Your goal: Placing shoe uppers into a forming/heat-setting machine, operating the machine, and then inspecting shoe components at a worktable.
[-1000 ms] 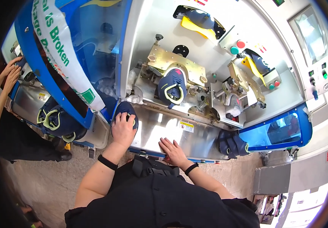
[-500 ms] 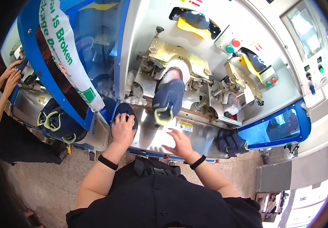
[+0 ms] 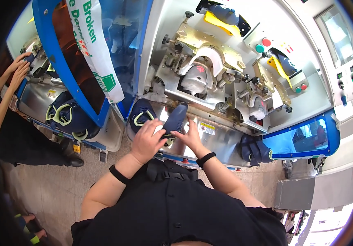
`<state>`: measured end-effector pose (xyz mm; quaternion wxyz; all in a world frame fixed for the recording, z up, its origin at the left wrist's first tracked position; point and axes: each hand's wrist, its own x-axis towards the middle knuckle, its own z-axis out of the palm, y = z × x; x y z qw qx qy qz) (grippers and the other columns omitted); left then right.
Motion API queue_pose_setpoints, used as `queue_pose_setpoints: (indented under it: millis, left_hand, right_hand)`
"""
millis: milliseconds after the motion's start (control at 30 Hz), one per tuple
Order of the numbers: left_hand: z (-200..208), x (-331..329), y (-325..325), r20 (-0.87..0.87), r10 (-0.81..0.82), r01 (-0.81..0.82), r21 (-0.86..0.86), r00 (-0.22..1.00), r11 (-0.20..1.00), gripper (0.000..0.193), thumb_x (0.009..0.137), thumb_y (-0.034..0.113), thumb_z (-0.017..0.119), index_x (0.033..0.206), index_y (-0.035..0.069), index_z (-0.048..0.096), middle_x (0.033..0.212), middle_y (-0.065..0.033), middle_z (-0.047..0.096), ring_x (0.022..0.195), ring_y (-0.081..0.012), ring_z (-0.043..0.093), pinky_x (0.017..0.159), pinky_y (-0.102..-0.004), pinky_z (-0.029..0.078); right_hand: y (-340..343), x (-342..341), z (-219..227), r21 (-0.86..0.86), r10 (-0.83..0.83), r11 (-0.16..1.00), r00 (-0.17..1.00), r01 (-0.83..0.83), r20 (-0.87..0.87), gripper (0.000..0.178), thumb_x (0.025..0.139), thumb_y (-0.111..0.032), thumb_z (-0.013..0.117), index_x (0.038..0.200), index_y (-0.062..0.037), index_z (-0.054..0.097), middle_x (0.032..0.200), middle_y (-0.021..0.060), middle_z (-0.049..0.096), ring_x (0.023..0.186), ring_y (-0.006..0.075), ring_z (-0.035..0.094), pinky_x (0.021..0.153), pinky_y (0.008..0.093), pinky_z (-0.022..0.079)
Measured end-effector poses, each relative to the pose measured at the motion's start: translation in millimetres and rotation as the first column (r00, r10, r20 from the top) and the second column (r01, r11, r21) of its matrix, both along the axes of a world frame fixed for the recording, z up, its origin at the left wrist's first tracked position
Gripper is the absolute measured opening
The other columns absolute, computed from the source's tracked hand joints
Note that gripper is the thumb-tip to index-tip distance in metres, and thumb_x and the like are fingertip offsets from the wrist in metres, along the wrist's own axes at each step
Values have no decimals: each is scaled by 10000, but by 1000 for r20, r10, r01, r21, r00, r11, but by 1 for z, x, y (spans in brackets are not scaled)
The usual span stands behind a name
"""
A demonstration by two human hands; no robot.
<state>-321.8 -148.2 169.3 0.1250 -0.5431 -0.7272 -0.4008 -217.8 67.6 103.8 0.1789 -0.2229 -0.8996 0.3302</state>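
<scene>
Between my two hands is a dark navy shoe point(image 3: 176, 118), its toe pointing away from me and its lime-trimmed heel close to my body. My left hand point(image 3: 147, 141) has its fingers curled at the heel end. Along the shoe's right side, my right hand point(image 3: 191, 137) grips with thumb and fingers. Another navy shoe point(image 3: 141, 111) with lime lining stands on the metal ledge point(image 3: 221, 141), just left of the held one. Beyond them, the machine's form point(image 3: 195, 80) is bare under a white curved pad point(image 3: 209, 55).
A second form station point(image 3: 258, 108) stands to the right, with buttons point(image 3: 266, 42) above. Navy shoes point(image 3: 256, 151) lie at the ledge's right end, others point(image 3: 72, 117) left beyond a blue door point(image 3: 53, 53). A co-worker's hands point(image 3: 19, 69) work at far left.
The navy shoe has come off the machine's form and down between my hands. My left hand has left the shoe on the ledge and moved right to the other one.
</scene>
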Motion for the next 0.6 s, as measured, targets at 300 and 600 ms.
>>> queue_pose_setpoints:
  millis: [300, 600]
  left_hand:
    - [-25, 15, -9, 390, -11, 112, -235, 921, 966, 879, 678, 219, 831, 1415, 111, 364, 1343, -142, 463, 1157, -359, 547, 891, -414, 514]
    - [-15, 16, -9, 241, -51, 17, 141, 969, 990, 895, 622, 316, 881, 1370, 91, 445, 1471, -236, 322, 1321, -397, 408, 1020, -451, 435]
  right_hand:
    - [-41, 7, 22, -89, 13, 996, 979, -31, -202, 824, 659, -205, 862, 1308, -2, 396, 1135, 185, 560, 1023, 296, 586, 890, 366, 485]
    - [-66, 15, 94, 170, 274, 961, 822, -217, -499, 388, 760, -15, 746, 1015, -65, 458, 830, 91, 517, 782, 252, 488, 680, 368, 414]
